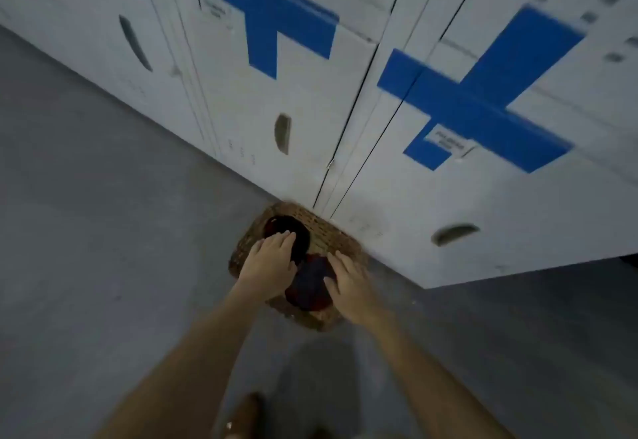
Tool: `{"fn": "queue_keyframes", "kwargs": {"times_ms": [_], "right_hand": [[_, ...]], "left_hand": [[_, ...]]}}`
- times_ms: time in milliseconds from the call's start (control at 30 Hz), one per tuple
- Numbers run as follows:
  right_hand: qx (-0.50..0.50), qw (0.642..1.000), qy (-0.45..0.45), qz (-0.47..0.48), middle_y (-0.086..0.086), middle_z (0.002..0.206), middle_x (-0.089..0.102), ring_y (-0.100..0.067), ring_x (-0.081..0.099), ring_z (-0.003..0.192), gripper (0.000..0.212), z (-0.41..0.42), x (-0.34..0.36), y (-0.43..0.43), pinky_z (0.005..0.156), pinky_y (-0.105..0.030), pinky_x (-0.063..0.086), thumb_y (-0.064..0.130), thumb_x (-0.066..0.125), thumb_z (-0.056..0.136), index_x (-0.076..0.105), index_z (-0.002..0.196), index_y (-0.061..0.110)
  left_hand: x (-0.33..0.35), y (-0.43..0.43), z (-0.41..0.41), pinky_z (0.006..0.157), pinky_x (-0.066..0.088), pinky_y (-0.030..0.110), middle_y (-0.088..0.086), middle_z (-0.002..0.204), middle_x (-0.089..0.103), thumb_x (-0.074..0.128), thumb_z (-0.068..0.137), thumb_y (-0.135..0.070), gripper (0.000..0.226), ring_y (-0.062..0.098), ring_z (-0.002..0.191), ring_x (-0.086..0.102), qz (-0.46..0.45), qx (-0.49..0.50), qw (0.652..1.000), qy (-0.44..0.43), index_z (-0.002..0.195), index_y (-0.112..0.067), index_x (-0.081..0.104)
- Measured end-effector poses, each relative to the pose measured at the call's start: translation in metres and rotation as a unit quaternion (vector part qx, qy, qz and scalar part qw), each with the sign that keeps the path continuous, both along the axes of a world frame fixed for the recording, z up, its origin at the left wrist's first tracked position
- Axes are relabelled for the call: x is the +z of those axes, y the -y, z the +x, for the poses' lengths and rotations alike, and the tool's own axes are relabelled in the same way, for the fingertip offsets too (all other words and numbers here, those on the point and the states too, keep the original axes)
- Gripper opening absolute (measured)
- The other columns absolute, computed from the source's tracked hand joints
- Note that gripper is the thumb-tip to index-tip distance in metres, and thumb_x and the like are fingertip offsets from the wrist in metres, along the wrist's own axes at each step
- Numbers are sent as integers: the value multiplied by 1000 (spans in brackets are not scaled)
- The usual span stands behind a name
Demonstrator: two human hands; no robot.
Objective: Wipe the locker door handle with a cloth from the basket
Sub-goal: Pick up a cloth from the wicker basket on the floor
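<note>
In the lower middle of the frame we see a wicker basket [328, 228] on the grey floor [103, 231], just beside the foot of the white lockers [345, 93]. Our left hand [272, 262] lies over a black cloth [288, 228] inside it, fingers straight and slightly spread. Our right hand [348, 286] rests on a dark blue and red cloth [310, 283], fingers apart, not curled round it. A recessed door handle [283, 133] sits above the basket; another handle [454, 233] lies to its right.
</note>
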State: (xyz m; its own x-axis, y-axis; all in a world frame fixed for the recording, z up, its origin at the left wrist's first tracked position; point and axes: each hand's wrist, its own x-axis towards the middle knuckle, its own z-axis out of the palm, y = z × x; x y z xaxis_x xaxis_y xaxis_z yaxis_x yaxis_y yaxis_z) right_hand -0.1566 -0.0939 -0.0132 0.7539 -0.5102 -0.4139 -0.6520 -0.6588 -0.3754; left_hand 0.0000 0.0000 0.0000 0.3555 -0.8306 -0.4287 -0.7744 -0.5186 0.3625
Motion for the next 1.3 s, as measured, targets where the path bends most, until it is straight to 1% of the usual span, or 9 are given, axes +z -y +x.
{"fn": "queue_keyframes", "kwargs": {"times_ms": [233, 400, 500, 600, 733, 867, 1000, 1167, 1300], "right_hand": [[34, 995, -88, 8, -7, 153, 18, -27, 19, 138, 57, 19, -174, 35, 112, -40, 19, 29, 37, 100, 11, 149, 13], [51, 992, -113, -10, -12, 142, 23, -33, 28, 128, 68, 35, -225, 62, 100, -44, 37, 28, 56, 92, 18, 145, 11], [45, 993, -109, 13, -13, 132, 28, -32, 36, 120, 60, 36, -234, 70, 94, -43, 43, 19, 62, 89, 29, 137, 6], [20, 994, -107, 31, -16, 137, 29, -32, 43, 117, 56, 39, -239, 71, 94, -39, 43, 14, 63, 88, 34, 134, 3], [-17, 997, -77, 7, -18, 126, 40, -33, 44, 115, 18, 45, -241, 71, 88, -36, 41, 11, 60, 89, 52, 104, 3], [-75, 996, -29, 51, -15, 119, 50, -30, 48, 109, 21, 44, -222, 67, 87, -36, 42, 15, 57, 91, 52, 110, 7], [-155, 984, 71, 56, -10, 108, 59, -25, 55, 99, 14, 39, -167, 55, 79, -33, 45, 14, 54, 92, 52, 106, 12], [-175, 968, 177, 25, -9, 107, 61, -22, 54, 98, 16, 41, -42, 47, 77, -29, 42, 12, 52, 94, 55, 109, 6], [-175, 955, 238, 7, -9, 102, 59, -13, 47, 89, 15, 38, 87, 45, 70, -17, 31, 13, 49, 95, 56, 107, 8]], "left_hand": [[-179, 16, -4, 114, 14, 34, 0, 155, 18, 35, 100, -28, 55, 18, 142, 16, 54, -16, 998, -13, 149, -15, 13], [-238, 27, -11, 110, 23, 33, 0, 147, 29, 40, 97, -31, 56, 19, 136, 26, 9, -24, 1000, -5, 148, -17, 19], [-251, 30, -16, 105, 30, 34, 4, 141, 31, 46, 96, -30, 61, 22, 131, 31, 19, -18, 1000, -16, 147, -15, 17], [-258, 33, -17, 102, 37, 34, 9, 137, 31, 51, 93, -22, 61, 26, 128, 33, 32, 14, 997, -65, 144, -10, 20], [-258, 41, -17, 97, 40, 33, 14, 135, 40, 53, 92, -11, 53, 28, 121, 45, 31, 79, 988, -128, 138, -6, 27], [-241, 42, -11, 85, 44, 34, 16, 127, 49, 51, 94, -12, 45, 29, 111, 52, 31, 137, 978, -157, 134, -7, 30], [-187, 38, -4, 81, 49, 35, 14, 125, 51, 49, 95, -17, 48, 28, 104, 56, -10, 180, 970, -160, 137, -9, 27], [-72, 39, -1, 75, 40, 31, 9, 115, 52, 44, 98, -17, 26, 26, 99, 52, -107, 176, 971, -120, 120, -5, 51], [53, 37, 0, 75, 38, 28, 7, 107, 49, 45, 96, -15, 22, 23, 103, 46, -205, 159, 963, -77, 112, -6, 56]]}}
